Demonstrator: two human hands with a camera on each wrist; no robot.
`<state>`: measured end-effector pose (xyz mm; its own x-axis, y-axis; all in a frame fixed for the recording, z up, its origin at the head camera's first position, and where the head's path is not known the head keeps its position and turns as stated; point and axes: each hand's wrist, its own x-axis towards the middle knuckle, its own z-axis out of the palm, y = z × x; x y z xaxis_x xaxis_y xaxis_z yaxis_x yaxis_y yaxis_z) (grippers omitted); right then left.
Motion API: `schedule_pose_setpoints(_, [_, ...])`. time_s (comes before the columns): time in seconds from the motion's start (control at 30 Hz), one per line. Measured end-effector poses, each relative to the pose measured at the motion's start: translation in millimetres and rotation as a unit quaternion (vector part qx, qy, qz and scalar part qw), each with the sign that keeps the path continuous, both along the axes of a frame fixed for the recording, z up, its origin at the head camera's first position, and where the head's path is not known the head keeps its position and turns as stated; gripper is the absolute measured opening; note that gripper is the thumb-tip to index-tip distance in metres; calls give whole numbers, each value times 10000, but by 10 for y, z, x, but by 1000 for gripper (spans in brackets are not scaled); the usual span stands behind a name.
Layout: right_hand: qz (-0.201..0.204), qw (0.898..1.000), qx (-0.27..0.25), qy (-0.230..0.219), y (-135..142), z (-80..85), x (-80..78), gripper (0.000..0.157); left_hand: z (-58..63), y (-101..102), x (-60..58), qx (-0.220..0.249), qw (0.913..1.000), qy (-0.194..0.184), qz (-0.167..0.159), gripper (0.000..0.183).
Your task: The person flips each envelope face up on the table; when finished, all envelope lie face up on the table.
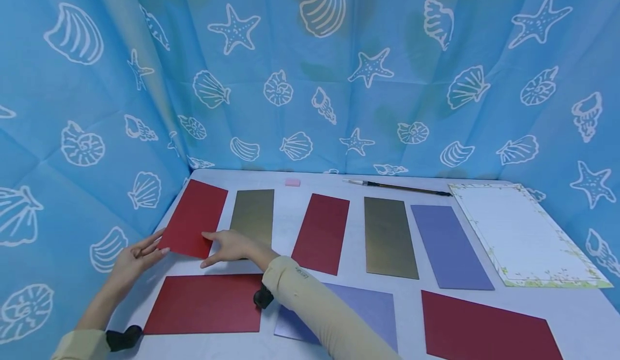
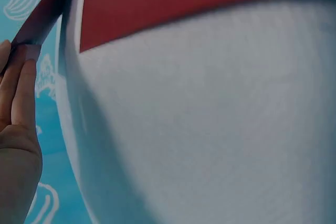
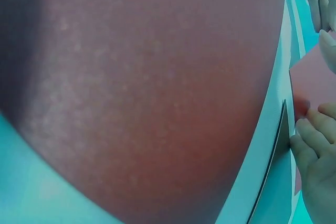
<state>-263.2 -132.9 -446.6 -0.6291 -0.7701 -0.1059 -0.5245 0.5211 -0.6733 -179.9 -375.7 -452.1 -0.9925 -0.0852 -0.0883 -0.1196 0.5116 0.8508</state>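
Note:
In the head view, my left hand [image 1: 133, 260] pinches the lower left corner of a bright red rectangular card [image 1: 194, 217] at the far left. Seen from the left wrist, the left hand [image 2: 18, 98] has its thumb and fingers on either side of the card's edge [image 2: 39, 24], which is raised off the table. My right hand [image 1: 232, 246] touches the same card near its lower right corner, fingers fairly straight. Behind the right hand lies a bronze card [image 1: 254, 209]; below both hands lies another red card [image 1: 205, 303].
Rightward lie a red card [image 1: 322, 233], a bronze card [image 1: 389, 236], a purple card [image 1: 450, 247] and patterned paper [image 1: 528, 231]. Nearer are a purple card [image 1: 368, 311] and red card [image 1: 489, 325]. A brush [image 1: 407, 188] and pink eraser-like block [image 1: 293, 182] lie by the curtain [image 1: 310, 69].

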Motion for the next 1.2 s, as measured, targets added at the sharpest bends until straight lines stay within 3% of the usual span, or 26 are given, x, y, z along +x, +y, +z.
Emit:
schedule_pose_setpoints(0.27, [-188,9995,-225,-81,-17,82,-109,75,63,23,50,79,9994,290,174,71])
schedule_pose_setpoints(0.63, [-930,9937,-618,-96,-163,370,-177,83,111,135,166,590,9926,1022,271,61])
schedule_pose_setpoints(0.83, [-926,9939,-586,90,-210,396,-189,81,114,193,209,277,9907,1320,194,56])
schedule_pose_setpoints(1.07, [-906,9881,-1245,61,-253,425,-200,81,112,228,224,-190,9811,1901,303,46])
schedule_pose_setpoints(1.2, [-1033,9843,-1417,178,-277,458,-196,81,120,247,209,-410,9754,2165,125,43])
